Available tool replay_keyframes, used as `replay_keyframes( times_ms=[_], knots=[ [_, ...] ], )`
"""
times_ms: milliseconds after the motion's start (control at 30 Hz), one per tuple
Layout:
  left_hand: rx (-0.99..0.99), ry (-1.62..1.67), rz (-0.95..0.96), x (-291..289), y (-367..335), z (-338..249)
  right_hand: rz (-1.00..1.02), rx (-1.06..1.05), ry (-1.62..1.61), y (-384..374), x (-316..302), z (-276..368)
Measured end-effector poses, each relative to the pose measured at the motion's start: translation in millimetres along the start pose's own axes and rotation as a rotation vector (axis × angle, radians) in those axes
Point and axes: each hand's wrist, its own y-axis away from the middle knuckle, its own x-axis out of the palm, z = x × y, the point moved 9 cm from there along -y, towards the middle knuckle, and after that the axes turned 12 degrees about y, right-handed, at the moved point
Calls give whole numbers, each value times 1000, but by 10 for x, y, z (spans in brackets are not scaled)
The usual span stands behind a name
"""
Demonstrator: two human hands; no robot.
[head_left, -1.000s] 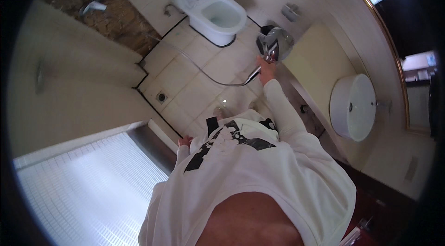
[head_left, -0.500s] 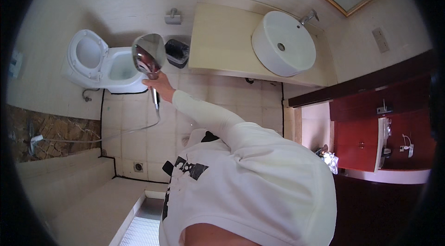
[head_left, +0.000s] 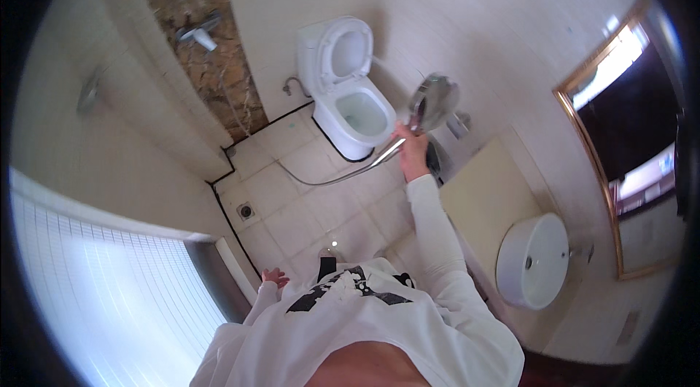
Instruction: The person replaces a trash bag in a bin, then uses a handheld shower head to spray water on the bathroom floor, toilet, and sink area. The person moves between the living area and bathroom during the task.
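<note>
My right hand is wrapped around the handle of a shower head, its arm stretched forward. The shower head has a wide, round, shiny face and is held up just right of the toilet. From the handle a silvery hose droops in a curve over the tiled floor toward the left wall. My left hand hangs low at my side, fingers loosely apart, holding nothing. The toilet's lid and seat are raised.
A tap mixer is mounted on the brown stone wall strip. To the right stands a beige counter with a round white basin. A dark bin sits partly behind my right hand. A floor drain lies front left, near a bright window.
My view has turned to the right-hand side's opposite, leftward, so toilet and basin appear farther right. My left hand has come into view. The shower head stays in my right hand.
</note>
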Motion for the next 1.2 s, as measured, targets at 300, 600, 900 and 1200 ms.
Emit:
replay_keyframes(
  times_ms=[300, 600, 900, 1200],
  knots=[
    [8, -299, -203, -711, -28, 493, 80, -203, 235, -550, 409, 1011],
    [65, -422, -264, -1053, -176, 754, 237, -199, 368, -896, 934, 1364],
    [81, -473, -337, -965, 26, 899, 395, 132, 357, -1311, 1166, 248],
    [-32, 572, -548, -322, 829, 1055, 539, 430, 302, -1189, 1622, -1043]
  ],
)
